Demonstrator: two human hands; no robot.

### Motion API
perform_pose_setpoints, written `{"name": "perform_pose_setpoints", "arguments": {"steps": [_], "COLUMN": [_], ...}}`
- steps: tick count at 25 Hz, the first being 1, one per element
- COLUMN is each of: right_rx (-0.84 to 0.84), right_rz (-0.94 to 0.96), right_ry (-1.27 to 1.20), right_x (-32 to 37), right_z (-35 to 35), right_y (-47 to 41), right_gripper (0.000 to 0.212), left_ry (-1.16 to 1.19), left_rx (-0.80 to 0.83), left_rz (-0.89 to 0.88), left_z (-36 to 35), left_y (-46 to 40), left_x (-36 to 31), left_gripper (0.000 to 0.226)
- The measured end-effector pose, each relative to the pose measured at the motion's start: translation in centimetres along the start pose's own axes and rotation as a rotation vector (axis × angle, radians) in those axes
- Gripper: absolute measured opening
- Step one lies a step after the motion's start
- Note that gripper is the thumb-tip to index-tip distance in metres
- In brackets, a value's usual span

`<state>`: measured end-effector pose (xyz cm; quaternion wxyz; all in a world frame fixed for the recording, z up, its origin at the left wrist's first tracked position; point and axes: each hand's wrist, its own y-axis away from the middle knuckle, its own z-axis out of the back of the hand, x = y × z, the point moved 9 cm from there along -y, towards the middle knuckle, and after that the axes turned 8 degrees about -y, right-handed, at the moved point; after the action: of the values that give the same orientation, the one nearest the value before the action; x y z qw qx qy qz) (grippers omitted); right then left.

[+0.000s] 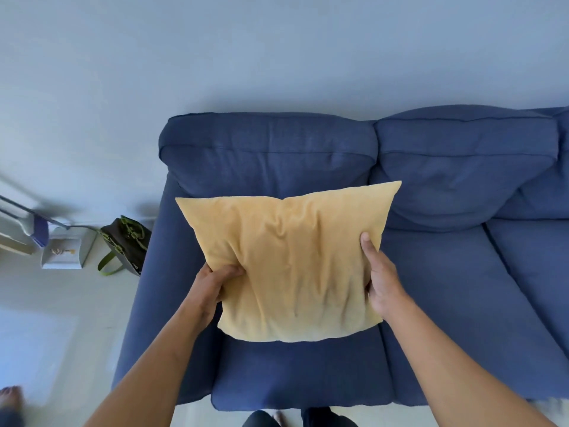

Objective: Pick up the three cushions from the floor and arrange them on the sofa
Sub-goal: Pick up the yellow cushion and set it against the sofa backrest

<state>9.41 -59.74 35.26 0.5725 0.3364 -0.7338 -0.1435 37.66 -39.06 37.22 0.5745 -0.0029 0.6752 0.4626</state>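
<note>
A yellow cushion [289, 260] is held over the left seat of the blue sofa [462, 288], tilted up toward the backrest. My left hand [215, 285] grips its lower left edge, fingers bunched into the fabric. My right hand [380, 272] clasps its right edge, thumb on the front face. No other cushions from the floor are in view.
A dark bag with green straps [126, 245] leans at the sofa's left arm. A white dustpan [66, 249] and a broom [37, 226] lie on the floor at the left. Another person's foot [10, 399] shows bottom left. A pale wall [277, 57] rises behind the sofa.
</note>
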Motion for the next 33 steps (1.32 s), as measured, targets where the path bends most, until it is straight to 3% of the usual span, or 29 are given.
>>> {"name": "perform_pose_setpoints", "arguments": {"steps": [12, 18, 21, 22, 25, 26, 28, 30, 33], "right_rx": [0.065, 0.007, 0.017, 0.001, -0.146, -0.196, -0.239, -0.232, -0.32], "right_rz": [0.001, -0.186, -0.21, -0.18, -0.037, 0.02, 0.078, 0.1, 0.204], "right_ry": [-0.032, 0.156, 0.162, 0.126, 0.1, 0.098, 0.087, 0.151, 0.208], "right_x": [2.1, -0.8, -1.2, -0.5, 3.2, 4.4, 6.3, 7.6, 9.5], "right_z": [-3.9, -3.8, -4.0, -4.3, -4.4, -4.1, -4.6, -5.8, -5.7], "right_y": [-13.8, -20.7, -21.8, -21.9, -21.9, -22.3, -23.1, -23.8, -23.8], "right_gripper": [0.091, 0.107, 0.13, 0.124, 0.065, 0.054, 0.049, 0.034, 0.015], "left_ry": [-0.009, -0.11, -0.105, -0.113, -0.053, -0.011, 0.046, -0.021, -0.18], "left_rx": [-0.114, -0.129, -0.141, -0.147, -0.259, -0.3, -0.323, -0.319, -0.509], "left_rz": [-0.018, 0.079, 0.124, 0.125, 0.07, 0.042, 0.022, -0.009, -0.16], "left_z": [-1.4, -1.9, -2.1, -1.7, 0.9, 1.8, 2.7, 2.5, 3.6], "left_y": [-13.7, -21.4, -22.9, -23.2, -23.9, -24.4, -24.8, -25.2, -24.1], "left_x": [-4.3, -2.3, -2.3, -2.8, -5.4, -6.4, -8.7, -10.3, -12.0], "left_gripper": [0.075, 0.051, 0.052, 0.05, 0.049, 0.047, 0.044, 0.025, 0.014]}}
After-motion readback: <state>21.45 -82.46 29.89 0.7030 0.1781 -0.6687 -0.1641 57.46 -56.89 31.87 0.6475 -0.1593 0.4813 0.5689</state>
